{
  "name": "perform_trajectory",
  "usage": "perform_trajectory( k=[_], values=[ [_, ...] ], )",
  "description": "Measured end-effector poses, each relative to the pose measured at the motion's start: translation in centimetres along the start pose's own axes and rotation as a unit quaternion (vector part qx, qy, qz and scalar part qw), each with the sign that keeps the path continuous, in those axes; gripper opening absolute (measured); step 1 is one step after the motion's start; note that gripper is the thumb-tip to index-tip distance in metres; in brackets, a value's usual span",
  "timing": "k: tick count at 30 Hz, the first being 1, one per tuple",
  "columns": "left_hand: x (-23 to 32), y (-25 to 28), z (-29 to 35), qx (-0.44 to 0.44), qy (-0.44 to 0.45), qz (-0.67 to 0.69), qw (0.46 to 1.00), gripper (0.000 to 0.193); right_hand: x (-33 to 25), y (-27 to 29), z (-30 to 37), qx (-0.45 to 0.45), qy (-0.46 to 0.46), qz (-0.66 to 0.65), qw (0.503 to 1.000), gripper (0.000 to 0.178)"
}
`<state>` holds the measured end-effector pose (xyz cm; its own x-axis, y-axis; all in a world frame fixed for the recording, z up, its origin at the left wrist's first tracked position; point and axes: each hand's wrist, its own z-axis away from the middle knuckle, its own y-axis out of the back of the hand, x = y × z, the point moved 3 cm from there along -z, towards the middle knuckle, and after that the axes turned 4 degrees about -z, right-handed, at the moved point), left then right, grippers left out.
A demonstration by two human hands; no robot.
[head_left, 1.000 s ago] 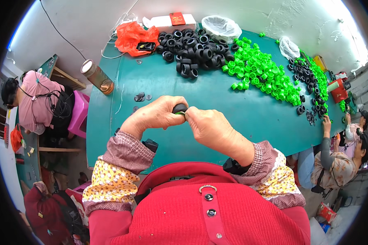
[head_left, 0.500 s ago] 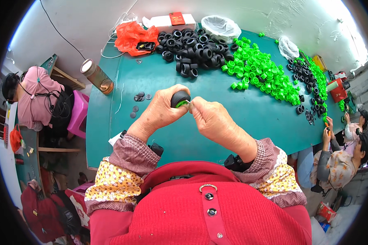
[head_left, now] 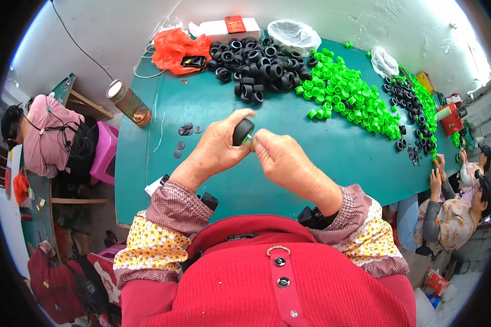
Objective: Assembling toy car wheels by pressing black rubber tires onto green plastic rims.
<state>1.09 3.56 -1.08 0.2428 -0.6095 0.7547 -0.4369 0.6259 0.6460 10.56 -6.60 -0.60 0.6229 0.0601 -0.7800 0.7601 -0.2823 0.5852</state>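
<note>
Behind black rings (head_left: 251, 57), red-labelled white box (head_left: 223, 28)

A single fisheye view from the person's head looks steeply down, close over both raised hands, facing across the green table (head_left: 333, 163) toward its far edge and the wall.

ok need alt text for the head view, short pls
Seen from above, a person's left hand holds a black ring-shaped cap while the right hand pinches at its green edge, over a teal table. Piles of black caps and green caps lie beyond.
</note>
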Motion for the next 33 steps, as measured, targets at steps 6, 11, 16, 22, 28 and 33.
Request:
perform_trajectory(
  k=[6,11,16,22,28,33],
  values=[
    [0.3,-0.2,0.4,0.203,-0.165,0.026,0.965,0.037,-0.7,1.1,-0.4,-0.002,-0.018,-0.111,0.994,0.015],
    [0.6,0.2,0.2,0.118,-0.107,0.017,0.987,0.032,-1.0,0.8,0.2,0.006,-0.016,-0.051,0.999,0.013],
    [0.5,0.2,0.1,0.05,-0.069,0.01,0.996,0.023,-0.7,0.0,0.6,-0.016,0.017,0.072,0.997,0.01],
    [0.1,-0.4,0.1,0.018,-0.007,-0.027,0.999,0.02,-0.5,-0.2,0.8,-0.056,-0.002,0.132,0.99,0.007],
    [-2.5,-1.7,-0.9,-0.104,0.044,-0.175,0.978,0.027,2.7,-0.8,0.4,-0.126,0.034,0.157,0.979,0.005],
    [-8.4,1.7,-0.8,0.026,0.12,-0.188,0.974,0.031,7.4,0.4,0.8,-0.109,-0.048,0.134,0.984,0.007]
  ],
)
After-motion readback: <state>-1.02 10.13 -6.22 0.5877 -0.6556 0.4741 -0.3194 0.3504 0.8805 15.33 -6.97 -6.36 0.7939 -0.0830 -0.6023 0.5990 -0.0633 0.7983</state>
